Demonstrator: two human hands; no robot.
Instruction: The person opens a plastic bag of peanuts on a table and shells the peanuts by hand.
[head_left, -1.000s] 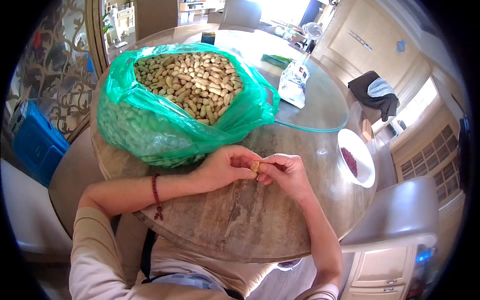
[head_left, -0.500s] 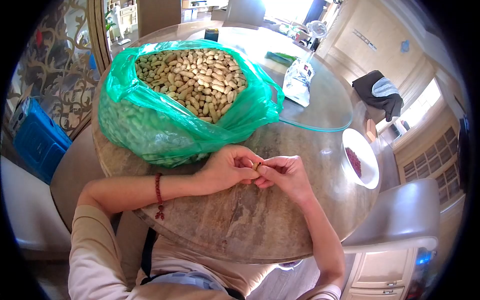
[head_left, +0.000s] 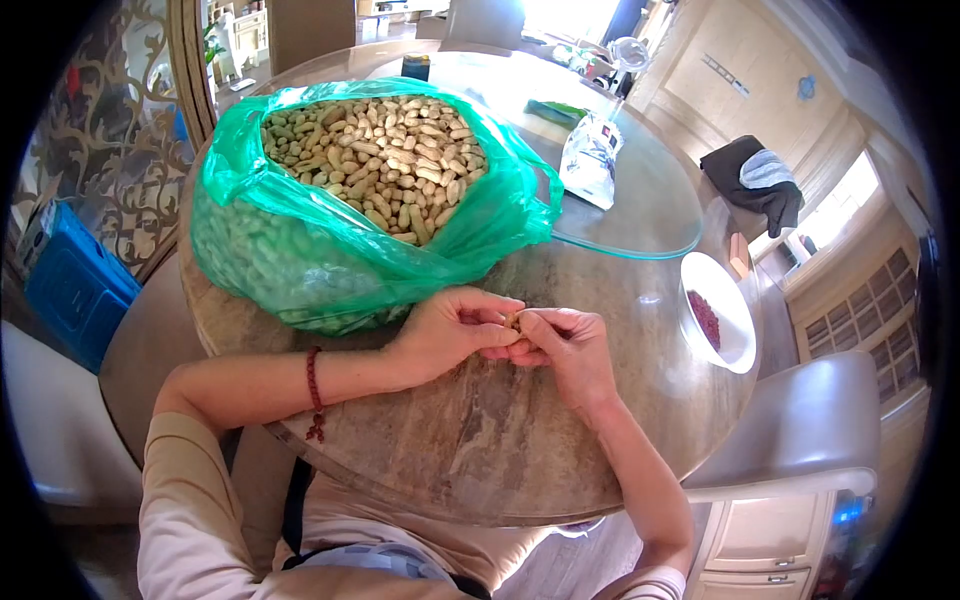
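Just in front of a green plastic bag (head_left: 340,270), my left hand (head_left: 455,335) and my right hand (head_left: 567,350) meet fingertip to fingertip. Both pinch one small peanut (head_left: 513,322), mostly covered by the fingers. The open bag is full of unshelled peanuts (head_left: 385,160). On the right side of the table stands a white bowl (head_left: 735,325) with small reddish kernels (head_left: 704,318) in it. A red bead bracelet circles my left wrist.
The round table (head_left: 480,450) has a glass disc (head_left: 650,220) on top, bearing a white packet (head_left: 592,160) and a green packet (head_left: 556,112). A small dark jar (head_left: 416,67) is behind the bag. Chairs stand left and right; a dark cloth lies at the right.
The fingers have shifted around the peanut, and its shell, opened a little half a second ago, is now more hidden. The camera view has moved slightly.
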